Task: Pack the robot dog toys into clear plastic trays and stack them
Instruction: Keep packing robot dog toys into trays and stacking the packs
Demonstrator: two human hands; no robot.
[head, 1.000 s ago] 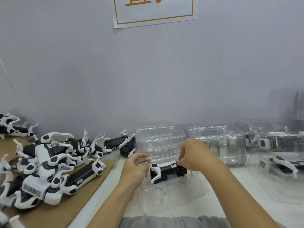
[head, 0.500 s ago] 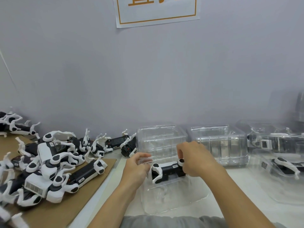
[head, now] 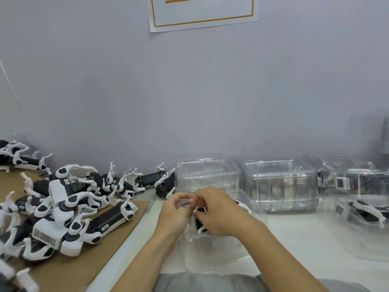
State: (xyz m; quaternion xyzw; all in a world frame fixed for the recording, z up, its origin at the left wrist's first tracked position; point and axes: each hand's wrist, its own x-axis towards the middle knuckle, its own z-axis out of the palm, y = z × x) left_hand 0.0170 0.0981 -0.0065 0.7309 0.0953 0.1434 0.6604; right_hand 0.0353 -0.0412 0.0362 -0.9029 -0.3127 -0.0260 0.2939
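Both hands on robot dog toy (head: 200, 221) over clear tray (head: 210, 256).
Left hand (head: 173, 213) and right hand (head: 219, 211) pinched toy together on the counter (head: 294, 232).

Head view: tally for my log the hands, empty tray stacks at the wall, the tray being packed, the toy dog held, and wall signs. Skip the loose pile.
Hands: 2, left and right
Empty tray stacks: 2
Tray being packed: 1
Toy dog held: 1
Wall sign: 1
Total: 7
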